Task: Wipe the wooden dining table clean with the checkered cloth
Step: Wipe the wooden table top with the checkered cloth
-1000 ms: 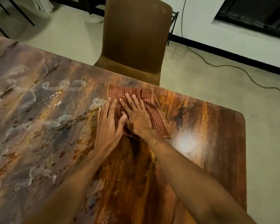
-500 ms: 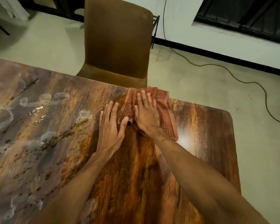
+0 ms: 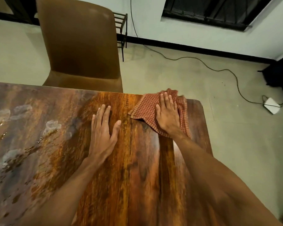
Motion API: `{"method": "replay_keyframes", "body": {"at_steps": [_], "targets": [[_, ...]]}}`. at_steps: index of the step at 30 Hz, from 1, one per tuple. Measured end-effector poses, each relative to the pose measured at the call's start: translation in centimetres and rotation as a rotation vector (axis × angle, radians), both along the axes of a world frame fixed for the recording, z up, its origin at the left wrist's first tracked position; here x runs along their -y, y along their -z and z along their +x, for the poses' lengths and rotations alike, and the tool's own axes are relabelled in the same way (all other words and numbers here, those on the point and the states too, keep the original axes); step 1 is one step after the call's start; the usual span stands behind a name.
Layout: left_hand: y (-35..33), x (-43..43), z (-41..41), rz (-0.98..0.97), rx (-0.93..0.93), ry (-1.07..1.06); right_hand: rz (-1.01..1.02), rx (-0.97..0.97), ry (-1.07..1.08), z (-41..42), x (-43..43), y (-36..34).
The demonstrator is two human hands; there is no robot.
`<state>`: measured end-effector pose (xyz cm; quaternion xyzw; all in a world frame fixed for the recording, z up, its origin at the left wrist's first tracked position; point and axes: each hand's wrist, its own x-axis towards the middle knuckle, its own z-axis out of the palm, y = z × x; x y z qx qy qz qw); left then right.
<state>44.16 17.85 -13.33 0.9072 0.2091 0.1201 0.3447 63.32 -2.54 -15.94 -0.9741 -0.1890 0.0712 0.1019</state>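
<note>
Pressing the red checkered cloth (image 3: 147, 108) flat with spread fingers, the right hand (image 3: 167, 116) nears the brown wooden table's (image 3: 137, 168) far corner; grey smears (image 3: 51, 126) lie leftward, beyond the flat, empty left hand (image 3: 103, 136).

Cloth (image 3: 147, 108): red and tan small check. Table (image 3: 137, 176): orange-brown streaked wood grain at right; greyish-white blotches over the left part. Chair (image 3: 82, 46): plain brown. Floor (image 3: 235, 144): pale grey-green. Cable (image 3: 219, 69): dark. Skirting (image 3: 203, 49): black.
</note>
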Motion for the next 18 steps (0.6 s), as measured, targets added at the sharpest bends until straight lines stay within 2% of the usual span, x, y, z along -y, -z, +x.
{"method": "replay_keyframes", "body": {"at_steps": [4, 8, 10, 13, 15, 18], "targets": [[-0.3, 1.6, 0.7, 0.006, 0.005, 0.042, -0.027, -0.004, 0.126, 0.4, 5.2, 0.0], [-0.4, 3.0, 1.4, 0.015, -0.008, 0.07, -0.048, -0.016, 0.164, 0.1, 5.3, 0.2], [-0.3, 3.8, 2.1, 0.015, -0.013, 0.089, -0.042, -0.01, 0.085, -0.1, 3.7, 0.1], [0.0, 5.3, 3.3, 0.032, -0.019, 0.122, -0.027, 0.0, -0.19, -0.6, 1.3, 0.3], [0.2, 6.4, 4.1, 0.059, -0.021, 0.139, -0.025, 0.006, -0.244, 0.0, 1.6, 0.6], [0.2, 7.4, 4.8, 0.057, -0.024, 0.157, -0.015, 0.001, -0.053, 2.5, 5.6, 0.4]]}}
